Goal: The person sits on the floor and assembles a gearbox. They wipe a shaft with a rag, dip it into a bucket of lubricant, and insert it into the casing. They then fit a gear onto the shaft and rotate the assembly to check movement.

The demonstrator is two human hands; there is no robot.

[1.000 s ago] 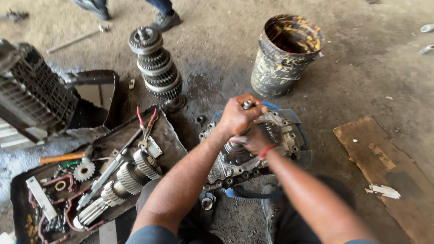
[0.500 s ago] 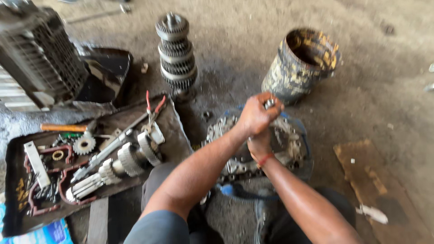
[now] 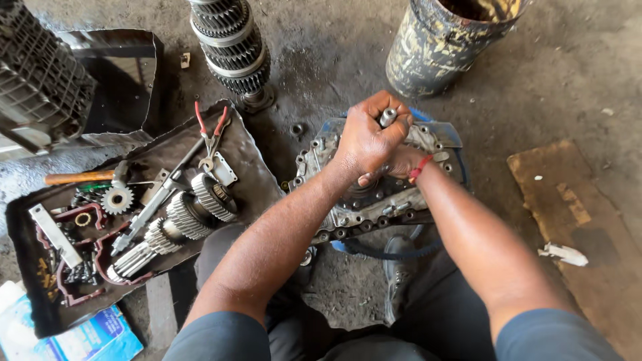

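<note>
Lying at nine o'clock on the dirt floor (image 3: pixel 321 60), a dark tray (image 3: pixel 257 177) carries a wooden-handled hammer (image 3: pixel 73 178), a small gear (image 3: pixel 118 200), a geared shaft (image 3: pixel 175 226) and red-handled pliers (image 3: pixel 210 134). At twelve o'clock a gear stack (image 3: pixel 233 50) stands upright. At centre, the left hand (image 3: pixel 364 140) has its grip closed tight round a metal shaft (image 3: pixel 387 117) rising from the gearbox cover (image 3: pixel 374 200). The right hand (image 3: pixel 394 166) lies just beneath it, mostly hidden; I cannot tell its grip. A battered bucket (image 3: pixel 435 50) stands at one o'clock, a flat board (image 3: pixel 575 220) at three o'clock.
</note>
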